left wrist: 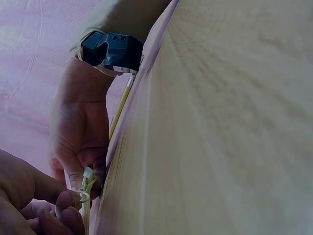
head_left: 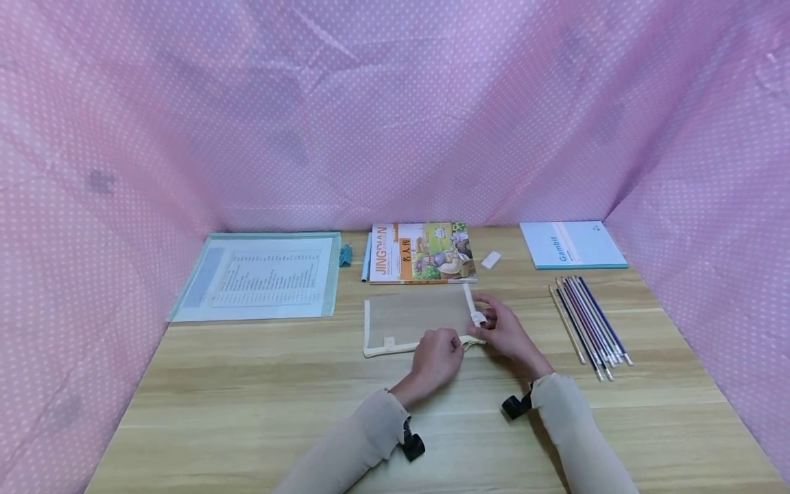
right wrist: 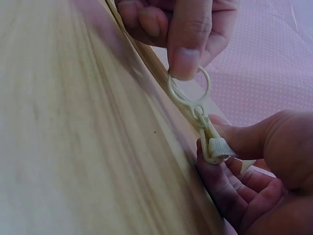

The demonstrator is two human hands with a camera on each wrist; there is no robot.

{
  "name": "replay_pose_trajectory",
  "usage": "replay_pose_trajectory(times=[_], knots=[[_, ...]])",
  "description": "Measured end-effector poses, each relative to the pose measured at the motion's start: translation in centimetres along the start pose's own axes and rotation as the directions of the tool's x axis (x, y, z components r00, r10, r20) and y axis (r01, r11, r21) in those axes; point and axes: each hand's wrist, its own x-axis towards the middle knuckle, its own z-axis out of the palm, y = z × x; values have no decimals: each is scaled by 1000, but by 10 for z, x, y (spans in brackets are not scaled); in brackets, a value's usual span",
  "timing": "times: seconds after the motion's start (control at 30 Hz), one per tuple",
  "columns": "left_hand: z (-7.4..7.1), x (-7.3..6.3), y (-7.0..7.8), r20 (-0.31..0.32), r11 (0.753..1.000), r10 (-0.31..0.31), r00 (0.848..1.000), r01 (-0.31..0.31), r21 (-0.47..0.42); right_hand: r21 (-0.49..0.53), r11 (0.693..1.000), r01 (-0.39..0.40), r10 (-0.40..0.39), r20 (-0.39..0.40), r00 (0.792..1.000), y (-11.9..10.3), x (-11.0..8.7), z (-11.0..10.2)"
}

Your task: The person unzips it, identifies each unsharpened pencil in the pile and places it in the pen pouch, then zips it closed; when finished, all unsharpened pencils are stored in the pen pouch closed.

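A see-through zip pouch with cream edging lies on the wooden table in the head view. My left hand is at its near edge, pinching the zipper's ring pull between thumb and finger, as the right wrist view shows. At the pouch's near right corner, my right hand holds the zipper's end tab between thumb and fingers. The ring pull sits right by that end of the zipper. In the left wrist view both hands meet close over the table, partly hiding the zipper.
Several pencils lie to the right, below a light blue notebook. Behind the pouch are an illustrated book and a white eraser. A document folder and a small teal object lie left.
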Motion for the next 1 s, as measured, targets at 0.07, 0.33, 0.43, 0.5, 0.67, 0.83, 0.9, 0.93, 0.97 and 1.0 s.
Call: replay_pose_trajectory(times=[0.07, 0.33, 0.43, 0.5, 0.67, 0.83, 0.9, 0.93, 0.97, 1.0], knots=[[-1, -1, -1, -8, 1000, 4, 1000, -4, 12, -5, 1000, 3, -3, 1, 1000, 0, 0, 0], [-6, -4, -5, -2, 1000, -2, 1000, 2, 26, -41, 998, -45, 44, -12, 999, -4, -1, 3], [-10, -5, -7, -3, 999, -2, 1000, 2, 36, -39, 999, -19, 19, -8, 1000, -3, -1, 4], [-13, -6, -9, -12, 999, 4, 1000, -3, 49, -41, 999, 17, -17, -8, 1000, -1, 0, 4], [-22, -10, -15, -31, 998, 4, 1000, -2, 58, -59, 997, 46, -47, -17, 999, -1, -1, 2], [-29, -14, -22, -47, 998, -12, 999, 15, 56, -75, 997, 29, -30, -16, 999, -3, -2, 0], [-32, -16, -25, -55, 998, -20, 998, 23, 57, -72, 997, 38, -39, -14, 999, -2, -2, -1], [-33, -17, -26, -58, 998, -20, 998, 24, 60, -70, 997, 42, -43, -12, 999, -2, -2, -1], [-34, -17, -28, -59, 997, -23, 998, 26, 66, -67, 997, 44, -45, -10, 999, -2, -2, -1], [-35, -18, -29, -60, 997, -21, 998, 26, 71, -66, 997, 47, -48, -9, 999, -2, -2, -1]])
